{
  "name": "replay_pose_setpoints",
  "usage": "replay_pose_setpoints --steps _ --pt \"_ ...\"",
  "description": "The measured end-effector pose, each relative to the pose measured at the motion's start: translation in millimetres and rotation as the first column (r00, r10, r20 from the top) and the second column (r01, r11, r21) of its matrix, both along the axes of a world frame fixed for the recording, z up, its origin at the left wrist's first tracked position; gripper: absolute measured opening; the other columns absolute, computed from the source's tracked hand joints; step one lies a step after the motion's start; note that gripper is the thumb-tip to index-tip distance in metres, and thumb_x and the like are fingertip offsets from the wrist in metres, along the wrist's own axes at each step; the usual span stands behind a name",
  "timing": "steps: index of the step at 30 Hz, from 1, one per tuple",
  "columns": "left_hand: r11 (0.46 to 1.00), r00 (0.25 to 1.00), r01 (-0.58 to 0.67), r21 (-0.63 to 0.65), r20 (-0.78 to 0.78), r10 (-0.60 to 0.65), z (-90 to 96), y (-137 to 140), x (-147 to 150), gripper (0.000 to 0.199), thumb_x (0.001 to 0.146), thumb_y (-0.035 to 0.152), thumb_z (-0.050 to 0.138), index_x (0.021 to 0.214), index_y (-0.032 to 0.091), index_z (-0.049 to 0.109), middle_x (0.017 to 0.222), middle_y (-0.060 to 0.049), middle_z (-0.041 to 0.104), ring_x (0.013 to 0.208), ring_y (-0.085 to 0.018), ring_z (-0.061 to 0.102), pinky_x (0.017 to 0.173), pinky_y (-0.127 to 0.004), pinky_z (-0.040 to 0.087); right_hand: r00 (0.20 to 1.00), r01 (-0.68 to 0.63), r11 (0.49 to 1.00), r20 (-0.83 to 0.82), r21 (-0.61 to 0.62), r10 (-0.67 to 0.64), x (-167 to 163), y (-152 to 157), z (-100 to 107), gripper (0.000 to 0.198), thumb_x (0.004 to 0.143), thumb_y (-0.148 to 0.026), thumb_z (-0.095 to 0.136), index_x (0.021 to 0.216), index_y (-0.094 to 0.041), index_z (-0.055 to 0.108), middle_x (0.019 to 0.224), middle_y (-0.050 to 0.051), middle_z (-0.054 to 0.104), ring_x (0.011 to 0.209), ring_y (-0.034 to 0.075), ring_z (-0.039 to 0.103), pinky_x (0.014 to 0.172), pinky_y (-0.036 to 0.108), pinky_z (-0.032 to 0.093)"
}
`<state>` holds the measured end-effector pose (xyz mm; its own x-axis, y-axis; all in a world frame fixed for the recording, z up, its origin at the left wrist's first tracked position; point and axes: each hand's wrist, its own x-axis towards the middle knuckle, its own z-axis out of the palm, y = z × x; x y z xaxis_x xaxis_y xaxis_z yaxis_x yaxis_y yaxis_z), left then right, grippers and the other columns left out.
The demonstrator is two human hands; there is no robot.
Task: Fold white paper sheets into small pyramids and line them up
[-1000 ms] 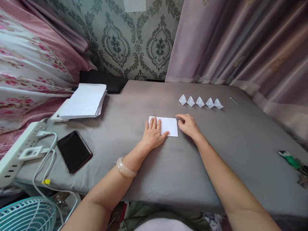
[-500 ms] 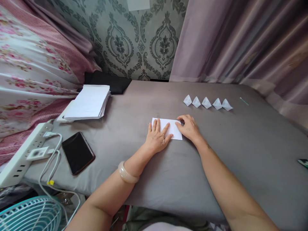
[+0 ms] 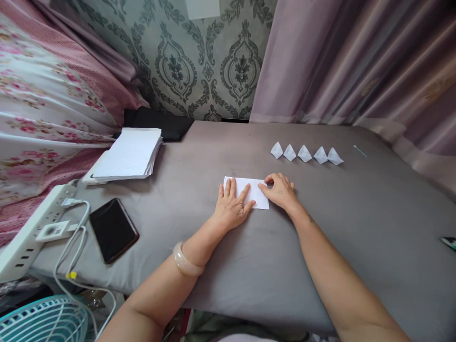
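Note:
A folded white sheet of paper (image 3: pixel 261 202) lies on the grey cloth in front of me, its long side running left to right. My left hand (image 3: pixel 233 204) is spread flat over the paper's left and middle part, fingers apart, pressing it down; a pale bangle (image 3: pixel 185 261) circles that wrist. At the upper right corner, my right hand (image 3: pixel 281 191) pinches the paper between thumb and curled index finger. Behind it stand several small folded paper shapes (image 3: pixel 304 153) in a row.
At the left are a stack of white paper (image 3: pixel 126 154), a black phone (image 3: pixel 114 230) and a power strip (image 3: pixel 39 228) with white cables. A teal fan (image 3: pixel 46 318) is below the table edge. A thin green stick (image 3: pixel 360 151) lies far right.
The view has shifted very slightly. My right thumb has slid a little left on the paper; the left hand stays flat in place.

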<state>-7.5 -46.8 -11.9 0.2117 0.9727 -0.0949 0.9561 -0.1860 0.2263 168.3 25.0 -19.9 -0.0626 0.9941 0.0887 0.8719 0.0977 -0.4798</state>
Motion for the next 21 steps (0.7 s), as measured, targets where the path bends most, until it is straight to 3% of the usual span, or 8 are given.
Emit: replay_pose_setpoints --steps 4,16,21 --pt "1.0 1.0 0.001 0.007 -0.002 -0.001 -0.3 -0.1 -0.2 0.067 0.095 0.061 0.021 0.153 0.028 0.022 0.161 -0.013 0.012 0.147 -0.038 0.006 0.117 -0.056 0.012 0.998 -0.047 0.998 -0.038 0.034 0.048 -0.8 -1.0 0.0 0.028 0.079 -0.039 0.059 0.103 -0.029 0.066 0.097 0.005 0.061 0.098 0.026 0.055 0.089 0.045 0.035" --pt "1.0 1.0 0.006 0.026 -0.01 -0.006 -1.6 -0.6 -0.2 0.066 0.095 0.061 0.02 0.153 0.028 0.022 0.161 -0.013 0.013 0.147 -0.038 0.008 0.116 -0.057 0.014 0.991 -0.106 0.989 -0.075 0.103 0.114 -5.6 -1.7 3.8 0.019 0.078 -0.03 0.059 0.094 -0.027 0.068 0.106 0.006 0.062 0.102 0.026 0.054 0.09 0.044 0.037" --pt "0.999 1.0 0.008 0.039 -0.006 -0.008 -2.2 -0.6 0.0 0.066 0.095 0.06 0.02 0.152 0.027 0.023 0.16 -0.015 0.013 0.147 -0.039 0.009 0.115 -0.057 0.014 0.966 -0.14 0.98 -0.196 0.142 0.167 -10.3 -1.5 5.7 0.012 0.077 -0.029 0.056 0.084 -0.023 0.064 0.089 0.003 0.067 0.084 0.021 0.058 0.083 0.038 0.042"
